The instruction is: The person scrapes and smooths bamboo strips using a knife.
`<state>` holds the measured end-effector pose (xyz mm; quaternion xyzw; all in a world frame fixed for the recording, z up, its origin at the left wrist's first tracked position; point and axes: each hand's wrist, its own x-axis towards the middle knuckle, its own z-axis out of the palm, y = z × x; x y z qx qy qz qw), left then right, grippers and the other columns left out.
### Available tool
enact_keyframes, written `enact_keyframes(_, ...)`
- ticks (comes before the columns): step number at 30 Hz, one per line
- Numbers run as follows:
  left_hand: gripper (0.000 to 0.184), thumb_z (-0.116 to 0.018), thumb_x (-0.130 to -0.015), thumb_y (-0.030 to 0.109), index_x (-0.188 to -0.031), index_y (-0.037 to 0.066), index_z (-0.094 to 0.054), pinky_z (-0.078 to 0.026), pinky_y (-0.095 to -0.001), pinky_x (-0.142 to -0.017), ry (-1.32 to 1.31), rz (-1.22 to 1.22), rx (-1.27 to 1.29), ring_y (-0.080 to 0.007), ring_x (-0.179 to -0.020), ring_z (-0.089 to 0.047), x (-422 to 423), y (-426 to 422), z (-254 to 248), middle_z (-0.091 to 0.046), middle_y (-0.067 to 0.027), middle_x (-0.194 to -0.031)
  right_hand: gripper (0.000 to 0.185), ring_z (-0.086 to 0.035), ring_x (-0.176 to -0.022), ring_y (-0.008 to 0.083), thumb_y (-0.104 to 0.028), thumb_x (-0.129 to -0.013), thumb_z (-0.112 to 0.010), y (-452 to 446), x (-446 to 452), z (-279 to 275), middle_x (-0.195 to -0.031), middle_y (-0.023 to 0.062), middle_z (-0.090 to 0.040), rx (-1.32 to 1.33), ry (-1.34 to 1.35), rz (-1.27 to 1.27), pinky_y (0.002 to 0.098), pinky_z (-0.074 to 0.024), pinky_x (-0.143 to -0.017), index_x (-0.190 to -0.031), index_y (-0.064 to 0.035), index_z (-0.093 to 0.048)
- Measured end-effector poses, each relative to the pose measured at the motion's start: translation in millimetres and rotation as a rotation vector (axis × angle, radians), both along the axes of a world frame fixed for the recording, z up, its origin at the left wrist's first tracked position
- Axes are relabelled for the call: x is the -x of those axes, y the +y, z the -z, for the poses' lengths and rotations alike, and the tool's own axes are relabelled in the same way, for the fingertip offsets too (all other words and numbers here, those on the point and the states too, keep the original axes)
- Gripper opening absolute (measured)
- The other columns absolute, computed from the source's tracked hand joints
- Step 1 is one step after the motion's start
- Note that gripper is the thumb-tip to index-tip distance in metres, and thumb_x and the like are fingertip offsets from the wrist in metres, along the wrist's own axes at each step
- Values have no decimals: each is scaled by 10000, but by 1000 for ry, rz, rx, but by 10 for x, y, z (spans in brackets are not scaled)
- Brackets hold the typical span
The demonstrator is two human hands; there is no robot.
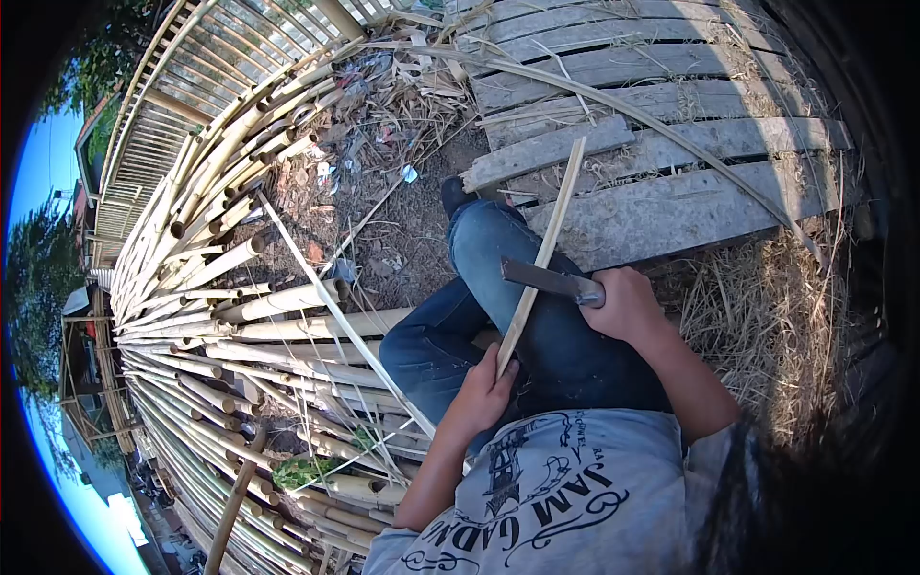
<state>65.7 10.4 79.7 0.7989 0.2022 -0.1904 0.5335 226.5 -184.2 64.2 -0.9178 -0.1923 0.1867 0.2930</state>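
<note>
My left hand (487, 388) is closed around the lower end of a flat, pale bamboo strip (548, 240). The strip slants up over my jeans toward the wooden slats. In my right hand (621, 305) is the handle of a knife (546, 280) with a dark, broad blade. Its blade lies across the strip at about mid-length, over my thigh; whether the edge touches the strip cannot be made out.
Bamboo poles (287, 331) are piled at the left, with a bamboo fence (230, 48) behind. A slatted wooden platform (661, 206) fills the upper right. Straw (757, 335) and shavings (422, 81) cover the ground; a long strip (331, 302) leans beside my legs.
</note>
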Motion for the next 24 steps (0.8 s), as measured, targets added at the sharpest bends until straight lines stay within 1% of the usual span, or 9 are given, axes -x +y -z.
enact_keyframes(1,318,-470,-984,187,-1233,-10,-457,-430,-336,-687,57,3,7,-172,-716,-506,9,10,-5,-541,-117,-777,213,-643,-681,414,-234,-670,-644,23,-6,52,-669,231,-628,-12,-3,13,481,-528,-688,-711,-28,-683)
enact_keyframes(4,242,-464,-982,166,-1146,-11,-473,-418,-327,-652,-28,-27,67,-157,-689,-485,108,-13,47,-515,-91,-734,217,-646,-685,409,-241,-662,-651,90,-7,71,-673,225,-633,28,-3,9,476,-528,-682,-692,-29,-686)
enact_keyframes(5,242,-464,-982,166,-1146,-11,-473,-418,-327,-652,-19,-31,75,-157,-689,-485,145,-7,56,-515,-91,-734,220,-647,-685,407,-242,-659,-651,109,-3,66,-674,223,-634,47,-17,0,476,-527,-680,-693,-27,-685)
enact_keyframes(10,113,-453,-977,131,-940,25,-440,-366,-292,-580,61,-92,226,-104,-646,-419,345,-52,80,-447,-24,-677,230,-645,-680,408,-244,-638,-659,183,43,64,-673,216,-638,122,-53,-34,473,-530,-680,-689,-20,-672)
enact_keyframes(14,111,-452,-977,129,-950,21,-448,-367,-290,-577,22,-130,252,-101,-637,-418,481,-67,96,-448,-26,-676,171,-614,-654,419,-193,-602,-645,228,106,-8,-647,211,-611,133,-134,-59,483,-507,-631,-648,-30,-619)
enact_keyframes(16,247,-455,-981,153,-1148,-28,-468,-434,-381,-633,75,-80,244,-269,-636,-554,603,-44,118,-547,-188,-694,168,-616,-661,417,-188,-600,-645,242,123,7,-651,209,-613,166,-149,-82,483,-505,-630,-650,-30,-616)
enact_keyframes(17,247,-455,-981,153,-1148,-28,-468,-434,-381,-633,78,-88,250,-269,-636,-554,671,-53,114,-547,-188,-694,186,-629,-670,408,-213,-605,-663,245,106,43,-659,205,-626,170,-151,-40,480,-512,-642,-665,-39,-635)
enact_keyframes(19,146,-457,-975,144,-980,-1,-461,-410,-316,-617,73,-136,264,-145,-650,-473,775,-85,72,-493,-55,-686,203,-643,-679,399,-237,-610,-682,273,87,52,-667,201,-638,177,-151,-10,477,-519,-654,-679,-48,-655)
enact_keyframes(24,193,-463,-972,169,-1065,2,-488,-443,-354,-675,175,-127,224,-223,-686,-549,842,-44,-32,-580,-126,-746,184,-637,-663,401,-223,-608,-678,269,175,22,-648,190,-632,209,-183,-38,492,-509,-633,-659,-54,-628)
